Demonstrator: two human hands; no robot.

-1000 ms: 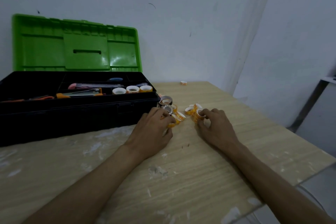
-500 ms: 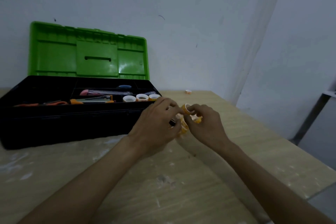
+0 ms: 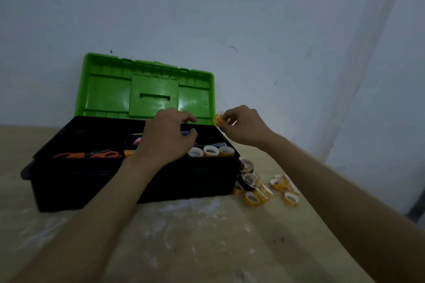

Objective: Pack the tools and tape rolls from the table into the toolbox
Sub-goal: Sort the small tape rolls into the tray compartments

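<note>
While our left hand [image 3: 167, 138] hangs over the open black toolbox [image 3: 138, 179], its fingers [image 3: 184, 119] curl downward above the tray, and we cannot tell whether they hold anything. Our right hand [image 3: 243, 126] pinches a yellow tape roll [image 3: 219, 118] between thumb and fingertips, just past the toolbox's right rear corner, in front of the raised green lid [image 3: 110, 94]. Just below and to the right of our left fingertips, three tape rolls [image 3: 210, 151] stand in a row in the tray; orange scissors [image 3: 92, 154] lie to their left. Well below our right fingers, loose yellow tape rolls [image 3: 271, 188] and two black ones [image 3: 247, 172] lie on the wooden table [image 3: 207, 236] beside the toolbox.
</note>
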